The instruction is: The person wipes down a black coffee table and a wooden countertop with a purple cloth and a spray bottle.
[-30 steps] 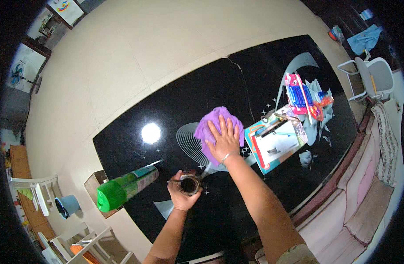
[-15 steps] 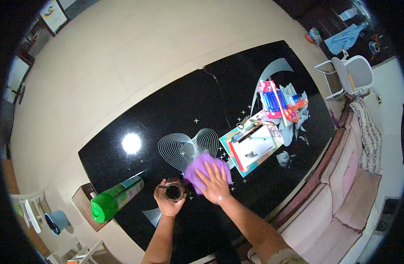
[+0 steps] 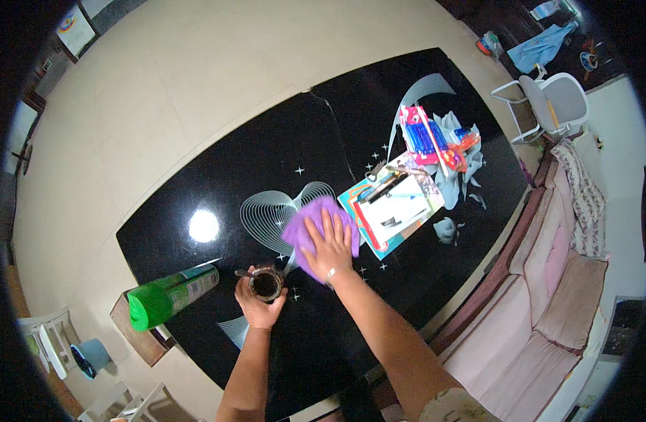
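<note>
Right hand (image 3: pixel 328 246), flat on the purple cloth (image 3: pixel 316 226), has slid it back up the black surface (image 3: pixel 281 155); left hand (image 3: pixel 258 301) grips a cup (image 3: pixel 267 285).

table (image 3: pixel 323 148): glossy black | cloth (image 3: pixel 310 224): soft purple fabric | can (image 3: pixel 169 295): shiny green

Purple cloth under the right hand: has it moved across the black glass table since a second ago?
Yes. The purple cloth slid toward the person, off the white swirl pattern.

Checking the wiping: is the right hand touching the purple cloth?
Touching. The head view shows the right hand pressed flat on the purple cloth.
</note>
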Available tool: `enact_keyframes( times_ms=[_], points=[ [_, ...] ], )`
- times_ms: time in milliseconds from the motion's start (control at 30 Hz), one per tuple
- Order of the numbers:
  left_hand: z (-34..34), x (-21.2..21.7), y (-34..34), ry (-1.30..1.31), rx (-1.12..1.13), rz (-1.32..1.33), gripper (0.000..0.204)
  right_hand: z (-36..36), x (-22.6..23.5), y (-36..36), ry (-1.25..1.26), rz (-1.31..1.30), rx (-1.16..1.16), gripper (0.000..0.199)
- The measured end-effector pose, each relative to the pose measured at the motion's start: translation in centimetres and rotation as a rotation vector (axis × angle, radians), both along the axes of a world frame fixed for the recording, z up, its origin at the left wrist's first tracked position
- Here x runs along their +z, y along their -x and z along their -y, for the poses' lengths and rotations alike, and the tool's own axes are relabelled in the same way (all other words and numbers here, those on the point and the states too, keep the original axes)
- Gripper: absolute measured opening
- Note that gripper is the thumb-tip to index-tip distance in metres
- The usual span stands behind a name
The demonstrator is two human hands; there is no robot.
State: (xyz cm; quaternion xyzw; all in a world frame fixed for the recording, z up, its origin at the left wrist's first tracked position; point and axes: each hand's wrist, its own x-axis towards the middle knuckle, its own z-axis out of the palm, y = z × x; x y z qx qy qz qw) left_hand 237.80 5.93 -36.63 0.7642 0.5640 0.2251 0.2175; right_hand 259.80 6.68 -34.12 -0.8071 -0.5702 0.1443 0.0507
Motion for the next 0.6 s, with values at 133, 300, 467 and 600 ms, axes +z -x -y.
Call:
enact_keyframes(
  times_ms=[133,300,467,600],
  points=[
    [0.2,-0.9,-0.1,0.042,0.076,0.083,0.087,2.4,0.0,-0.3,-0.006,-0.05,-0.042,0.064],
    [0.1,-2.6,1.7,-0.024,0.116,0.096,0.09,18.4,0.4,-0.2,0.056,-0.087,-0.085,0.072],
    [0.3,-0.1,-3.5,0.003,0.15,0.005,0.089,25.6,-0.4,-2.2,0.081,-0.021,-0.168,0.072],
    [-0.4,0.6,-8.0,-0.003,0.158,0.063,0.085,25.6,-0.7,-2.1,0.042,0.001,-0.176,0.073]
  ],
)
